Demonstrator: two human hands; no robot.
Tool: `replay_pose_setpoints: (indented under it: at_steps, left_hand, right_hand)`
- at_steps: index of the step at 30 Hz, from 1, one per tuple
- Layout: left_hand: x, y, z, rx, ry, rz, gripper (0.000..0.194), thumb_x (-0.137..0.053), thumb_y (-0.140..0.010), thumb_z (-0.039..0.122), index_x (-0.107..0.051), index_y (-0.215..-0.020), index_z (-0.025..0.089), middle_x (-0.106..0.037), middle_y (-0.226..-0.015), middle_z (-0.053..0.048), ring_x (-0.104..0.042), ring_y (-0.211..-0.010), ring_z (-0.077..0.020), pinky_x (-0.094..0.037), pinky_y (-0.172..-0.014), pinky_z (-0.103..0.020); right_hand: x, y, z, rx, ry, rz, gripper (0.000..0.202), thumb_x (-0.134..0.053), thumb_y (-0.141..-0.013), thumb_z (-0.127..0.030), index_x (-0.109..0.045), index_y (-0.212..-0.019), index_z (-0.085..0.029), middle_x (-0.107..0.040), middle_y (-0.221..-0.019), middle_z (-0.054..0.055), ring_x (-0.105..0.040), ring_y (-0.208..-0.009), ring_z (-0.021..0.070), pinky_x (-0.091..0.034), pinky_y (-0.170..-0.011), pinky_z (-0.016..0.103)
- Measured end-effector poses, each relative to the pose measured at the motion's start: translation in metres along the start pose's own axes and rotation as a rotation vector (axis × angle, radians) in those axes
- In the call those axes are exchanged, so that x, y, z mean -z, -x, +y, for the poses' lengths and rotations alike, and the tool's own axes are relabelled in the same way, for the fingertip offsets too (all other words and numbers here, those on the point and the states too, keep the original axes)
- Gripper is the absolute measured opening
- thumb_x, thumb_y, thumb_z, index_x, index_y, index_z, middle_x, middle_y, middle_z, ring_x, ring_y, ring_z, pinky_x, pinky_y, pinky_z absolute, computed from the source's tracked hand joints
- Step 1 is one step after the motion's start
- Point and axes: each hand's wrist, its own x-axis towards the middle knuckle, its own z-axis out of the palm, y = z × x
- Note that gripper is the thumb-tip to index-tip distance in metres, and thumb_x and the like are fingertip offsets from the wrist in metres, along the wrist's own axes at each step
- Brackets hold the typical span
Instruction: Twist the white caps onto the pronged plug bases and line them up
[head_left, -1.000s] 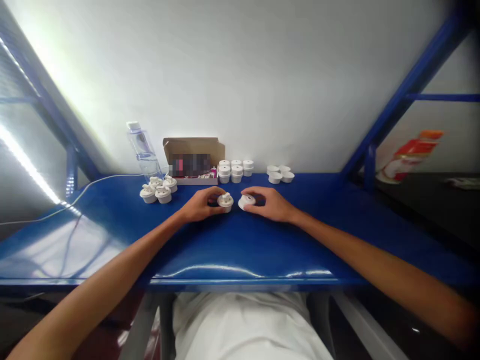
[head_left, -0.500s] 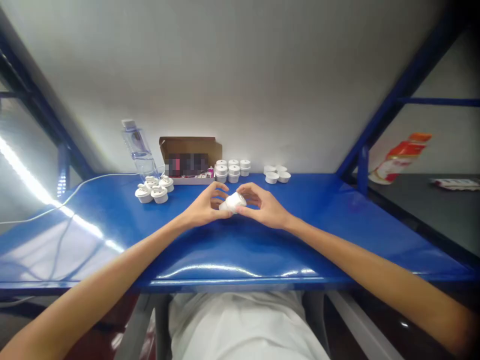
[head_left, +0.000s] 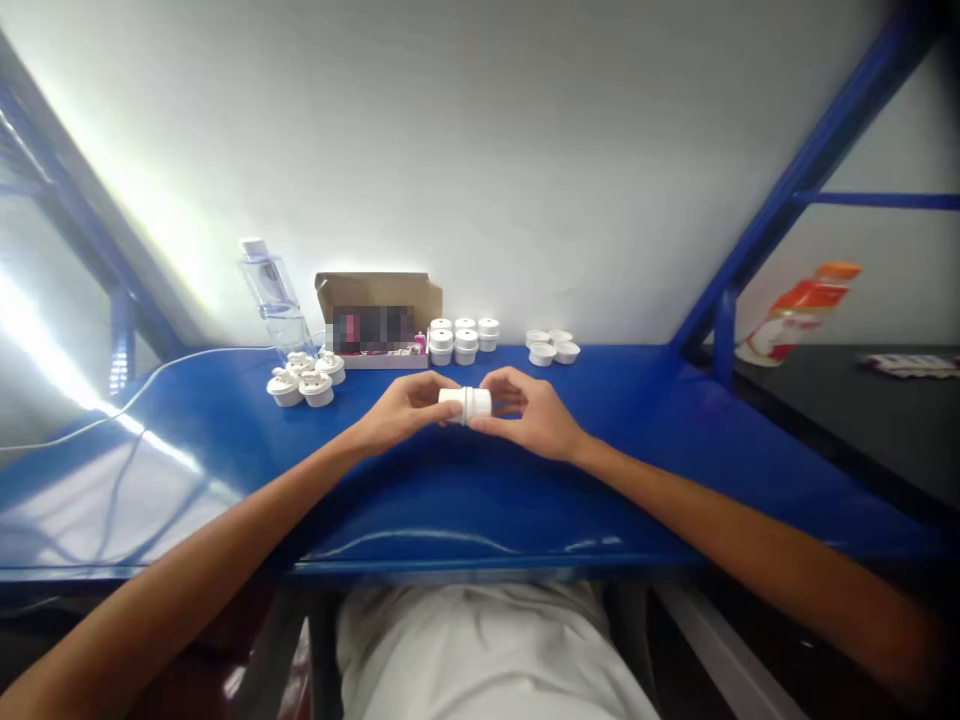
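Between my hands, just above the blue tabletop, a white plastic container [head_left: 466, 404] lies sideways, a raised ring around its middle. My left hand [head_left: 405, 408] pinches its left end with thumb and fingers. On the right end, my right hand [head_left: 531, 412] grips with the thumb below and the fingers curled over the top. Behind them stand stacked white containers [head_left: 466, 347] in rows. Small white cups [head_left: 553, 348] are grouped farther right. At the left sit several white cups with parts on top [head_left: 316, 388].
An open cardboard box [head_left: 382, 362] with small items stands against the wall, a clear water bottle [head_left: 276, 300] to its left. A white cable [head_left: 180, 362] runs across the left of the blue table [head_left: 480, 500]. An orange-capped bottle [head_left: 802, 315] stands beyond the right frame post.
The container has turned from tilted to level, its two parts now lined up end to end. My left hand has closed in on its left end.
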Motion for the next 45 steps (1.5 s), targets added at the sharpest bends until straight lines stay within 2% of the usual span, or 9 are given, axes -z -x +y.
replay_pose_setpoints:
  at_steps: [4,12,19,26,33,36,38,42,45]
  left_hand:
    - [-0.002,0.001,0.003,-0.047,0.025,0.053,0.044,-0.088,-0.070,0.038,-0.071,-0.103,0.015,-0.075,-0.096,-0.005,-0.070,-0.091,-0.0205,-0.055,-0.086,-0.035]
    - [-0.007,0.002,0.014,0.119,0.217,0.088,0.039,-0.082,-0.077,0.045,-0.071,-0.095,0.013,-0.076,-0.092,-0.007,-0.073,-0.079,-0.0196,-0.061,-0.080,-0.038]
    - [-0.009,0.003,0.012,0.042,0.119,0.086,0.040,-0.088,-0.071,0.038,-0.071,-0.096,0.012,-0.076,-0.092,-0.007,-0.072,-0.082,-0.0195,-0.061,-0.077,-0.036]
    - [-0.007,0.004,0.020,0.124,0.238,0.078,0.036,-0.085,-0.075,0.038,-0.073,-0.095,0.011,-0.076,-0.088,-0.008,-0.073,-0.079,-0.0187,-0.059,-0.076,-0.032]
    - [-0.010,0.002,0.016,0.292,0.363,0.049,0.040,-0.080,-0.080,0.045,-0.076,-0.091,0.007,-0.074,-0.082,-0.011,-0.069,-0.068,-0.0152,-0.058,-0.066,-0.027]
    - [-0.009,0.002,0.013,0.283,0.338,0.044,0.042,-0.079,-0.081,0.048,-0.075,-0.092,0.007,-0.074,-0.083,-0.011,-0.069,-0.069,-0.0150,-0.058,-0.067,-0.027]
    - [-0.009,0.003,0.013,0.226,0.295,0.045,0.039,-0.081,-0.080,0.046,-0.074,-0.091,0.009,-0.074,-0.086,-0.009,-0.070,-0.074,-0.0156,-0.058,-0.072,-0.028]
    - [-0.010,0.005,0.010,-0.029,0.056,0.037,0.040,-0.088,-0.071,0.037,-0.068,-0.097,0.014,-0.074,-0.095,-0.007,-0.071,-0.086,-0.0195,-0.058,-0.080,-0.032]
    - [-0.012,0.009,0.007,-0.268,-0.263,0.043,0.039,-0.084,-0.077,0.037,-0.067,-0.106,0.016,-0.074,-0.102,-0.009,-0.071,-0.095,-0.0218,-0.057,-0.087,-0.035]
  right_hand:
    - [-0.002,0.001,0.001,-0.048,-0.077,0.026,0.046,-0.085,-0.073,-0.045,-0.060,-0.105,-0.024,-0.075,-0.099,0.004,-0.075,-0.092,0.0249,-0.062,-0.089,0.042]
    - [0.002,0.006,0.001,0.307,0.234,0.070,0.032,-0.077,-0.083,-0.036,-0.067,-0.112,-0.028,-0.070,-0.127,0.006,-0.064,-0.124,0.0283,-0.047,-0.114,0.048]
    - [0.001,0.004,0.002,0.239,0.158,0.019,0.047,-0.082,-0.080,-0.037,-0.066,-0.123,-0.026,-0.074,-0.117,0.004,-0.073,-0.105,0.0255,-0.059,-0.100,0.041]
    - [0.008,0.003,0.008,0.669,0.467,0.115,0.049,-0.075,-0.089,-0.027,-0.063,-0.137,-0.024,-0.072,-0.128,0.008,-0.070,-0.117,0.0261,-0.057,-0.107,0.041]
    - [0.013,0.001,0.007,0.842,0.531,-0.002,0.038,-0.061,-0.097,-0.014,-0.066,-0.133,-0.025,-0.070,-0.132,0.006,-0.065,-0.126,0.0235,-0.056,-0.110,0.044]
    - [0.011,0.003,0.005,0.765,0.467,-0.002,0.034,-0.065,-0.095,-0.018,-0.069,-0.128,-0.025,-0.070,-0.132,0.006,-0.066,-0.124,0.0240,-0.055,-0.110,0.043]
    - [0.007,0.004,0.005,0.598,0.369,0.025,0.033,-0.074,-0.090,-0.029,-0.071,-0.123,-0.025,-0.072,-0.127,0.007,-0.070,-0.117,0.0264,-0.057,-0.107,0.044]
    - [-0.003,0.003,0.006,0.000,-0.072,0.037,0.040,-0.077,-0.083,-0.052,-0.075,-0.105,-0.019,-0.078,-0.092,0.006,-0.076,-0.077,0.0242,-0.067,-0.075,0.040]
    - [-0.006,-0.001,0.006,-0.343,-0.400,-0.055,0.044,-0.071,-0.086,-0.058,-0.075,-0.093,-0.015,-0.073,-0.076,0.006,-0.068,-0.058,0.0159,-0.061,-0.058,0.029]
